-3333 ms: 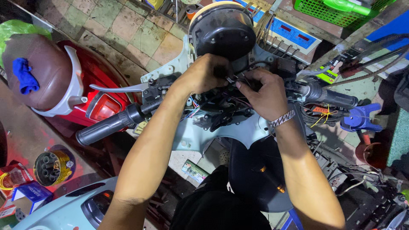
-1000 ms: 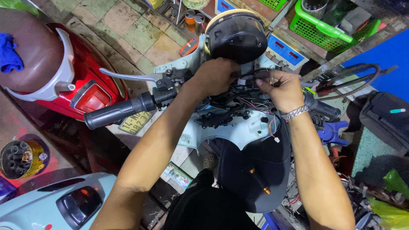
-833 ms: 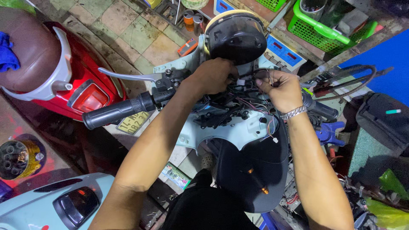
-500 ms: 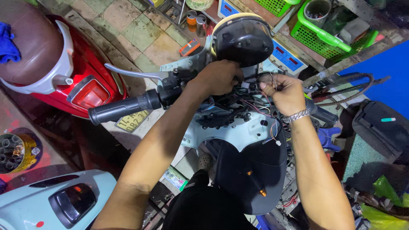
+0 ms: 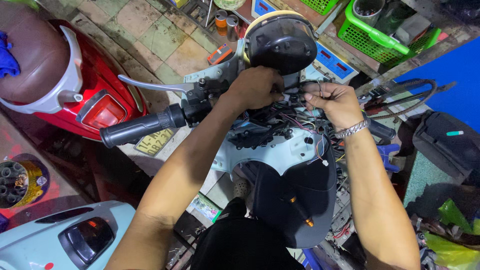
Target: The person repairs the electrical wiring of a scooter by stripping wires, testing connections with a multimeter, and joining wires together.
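Wide view first: a pale blue scooter fills the middle of the scene, its front cover off and the handlebar running left to right. On the far left sits a red scooter with a brown seat, and near left a second pale blue body panel with a dark lamp. Far right, a green basket stands on a shelf beside a blue wall panel. Now to the handlebar: the round black headlight housing rises at the far centre, the black left grip juts out to the left with its silver brake lever just beyond it. Down to the action: the left hand is curled closed around the wiring just under the headlight housing, knuckles up. The right hand, with a metal bracelet at the wrist, is pinched shut on the same bundle of wires, fingertips meeting the left hand's. That wire bundle sits between the two hands, right at the centre of the handlebar, with loose coloured strands trailing toward the near side.
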